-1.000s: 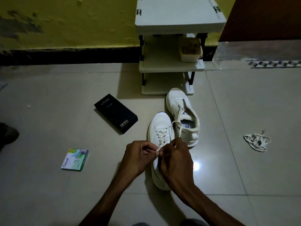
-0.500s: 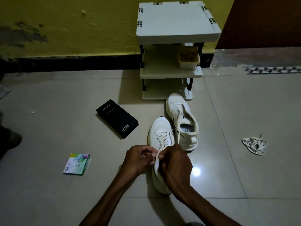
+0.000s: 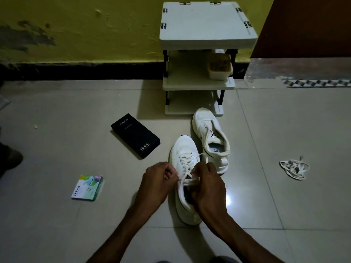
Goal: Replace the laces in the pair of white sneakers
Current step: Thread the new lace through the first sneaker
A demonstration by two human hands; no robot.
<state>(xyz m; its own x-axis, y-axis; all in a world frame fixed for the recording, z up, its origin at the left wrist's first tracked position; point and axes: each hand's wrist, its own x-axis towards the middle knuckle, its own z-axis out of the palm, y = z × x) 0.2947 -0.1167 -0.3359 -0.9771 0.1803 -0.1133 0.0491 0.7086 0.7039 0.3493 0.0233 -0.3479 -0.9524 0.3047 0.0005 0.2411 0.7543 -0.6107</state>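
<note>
Two white sneakers lie on the tiled floor. The near sneaker (image 3: pixel 183 149) points away from me and carries a white lace (image 3: pixel 187 161) crossed through its eyelets. My left hand (image 3: pixel 157 182) pinches one end of that lace beside the shoe's left edge. My right hand (image 3: pixel 206 184) is curled over the shoe's opening and grips the other lace end near the top eyelets. The far sneaker (image 3: pixel 209 133) lies behind and to the right, with no lace in it. A loose bundle of white laces (image 3: pixel 294 169) lies on the floor at the right.
A black phone box (image 3: pixel 135 136) lies left of the shoes, and a small colourful packet (image 3: pixel 87 187) lies nearer at the left. A white shelf rack (image 3: pixel 205 31) with a tub (image 3: pixel 220 68) stands against the yellow wall. A dark shoe (image 3: pixel 9 158) shows at the left edge.
My hands have drawn slightly apart, the left pulling its lace end leftward. The view has tilted up a little, so more of the rack top shows.
</note>
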